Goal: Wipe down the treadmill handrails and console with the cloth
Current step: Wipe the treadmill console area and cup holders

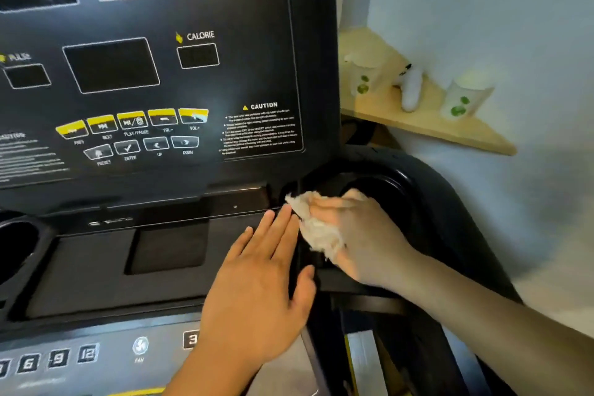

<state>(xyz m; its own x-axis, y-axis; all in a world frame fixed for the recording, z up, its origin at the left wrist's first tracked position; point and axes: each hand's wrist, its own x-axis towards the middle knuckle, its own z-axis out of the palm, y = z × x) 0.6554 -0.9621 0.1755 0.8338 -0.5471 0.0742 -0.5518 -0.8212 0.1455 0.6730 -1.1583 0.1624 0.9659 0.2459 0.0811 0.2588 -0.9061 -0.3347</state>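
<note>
I look down on the treadmill console [144, 74], a tall black panel of dark display windows. Below it lies a shallow tray [96, 267] with a round cup holder [395, 183] at its right end. A wooden shelf [427, 128] on the wall beyond carries two white cups and a small figure. My left hand [257, 283] lies flat on the right edge of the tray, fingers straight and holding nothing. My right hand [356, 235] grips the cloth [318, 228], a pale crumpled wad, and presses it on the ridge between the tray's right edge and the cup holder. No handrail is clearly in view, so I judge that part not yet reached. The risk I see is the button rows: a wipe across them with pressure could trigger a key. The cloth is also bunched so small that it may skip the cup holder's inner wall. Legible writing: CALORIE, PULSE, CAUTION, PLAY/PAUSE, VOL-, VOL+, NEXT, PRESET, ENTER, UP, DOWN, FAN, and keys 3, 6, 9, 12. The fine print under CAUTION is too blurred to read.
</note>
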